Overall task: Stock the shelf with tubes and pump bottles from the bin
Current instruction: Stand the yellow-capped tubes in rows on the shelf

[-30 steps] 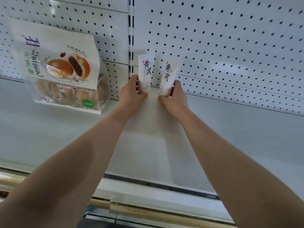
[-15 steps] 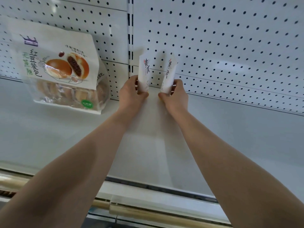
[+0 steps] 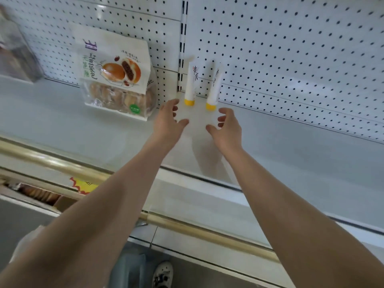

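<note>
Two white tubes with yellow caps stand cap-down at the back of the white shelf point(image 3: 291, 154), leaning on the pegboard wall. The left tube point(image 3: 191, 82) and the right tube point(image 3: 215, 86) are a small gap apart. My left hand point(image 3: 169, 120) hovers just in front of the left tube, fingers spread, holding nothing. My right hand point(image 3: 227, 127) is just in front of the right tube, also open and empty. Neither hand touches a tube. The bin is not in view.
A bag of red-bean buns point(image 3: 119, 80) leans on the pegboard left of the tubes. A blurred clear box point(image 3: 14, 57) sits at the far left. A brass rail point(image 3: 187, 226) runs along the shelf front. My shoe point(image 3: 164, 274) shows on the floor below.
Both hands have let go of the tubes and drawn back toward me. The tubes now stand on their own against the pegboard. The view has tilted downward.
</note>
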### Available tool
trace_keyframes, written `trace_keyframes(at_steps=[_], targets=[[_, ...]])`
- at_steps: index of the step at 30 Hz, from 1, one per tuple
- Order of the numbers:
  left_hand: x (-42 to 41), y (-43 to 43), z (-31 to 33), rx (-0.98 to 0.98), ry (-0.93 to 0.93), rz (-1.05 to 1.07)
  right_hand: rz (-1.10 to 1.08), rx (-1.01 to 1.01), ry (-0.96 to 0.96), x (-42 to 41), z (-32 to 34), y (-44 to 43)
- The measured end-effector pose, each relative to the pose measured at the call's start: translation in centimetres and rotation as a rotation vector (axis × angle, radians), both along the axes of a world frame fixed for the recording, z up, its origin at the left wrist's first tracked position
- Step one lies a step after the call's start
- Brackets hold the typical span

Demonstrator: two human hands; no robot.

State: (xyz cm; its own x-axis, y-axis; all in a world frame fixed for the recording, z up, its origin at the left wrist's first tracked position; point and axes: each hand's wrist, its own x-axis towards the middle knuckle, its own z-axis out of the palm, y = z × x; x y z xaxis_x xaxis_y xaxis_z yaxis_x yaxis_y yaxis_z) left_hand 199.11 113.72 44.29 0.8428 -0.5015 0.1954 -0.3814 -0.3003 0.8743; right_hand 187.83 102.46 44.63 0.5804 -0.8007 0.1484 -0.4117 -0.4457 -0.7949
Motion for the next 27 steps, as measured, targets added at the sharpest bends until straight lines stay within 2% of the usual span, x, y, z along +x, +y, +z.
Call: trace_keyframes(at_steps=[7,14,19,27], targets=[[-7.3,7.5,1.5,-0.097,-0.013,0.048,0.108,-0.024,-0.067,-7.2,0.8,7.2],[-11.9,15.7,0.3,-0.096,0.004,0.111,0.231,-0.013,-0.086,-10.6,-0.5,14.4],[-13.1,22.2,-2.7,-0.046,0.047,0.16,0.331,0.039,-0.052,-10.5,-3.0,19.7],[-11.4,34.3,-9.5,0.112,0.16,0.328,0.542,0.138,0.105,-7.8,-9.5,29.5]])
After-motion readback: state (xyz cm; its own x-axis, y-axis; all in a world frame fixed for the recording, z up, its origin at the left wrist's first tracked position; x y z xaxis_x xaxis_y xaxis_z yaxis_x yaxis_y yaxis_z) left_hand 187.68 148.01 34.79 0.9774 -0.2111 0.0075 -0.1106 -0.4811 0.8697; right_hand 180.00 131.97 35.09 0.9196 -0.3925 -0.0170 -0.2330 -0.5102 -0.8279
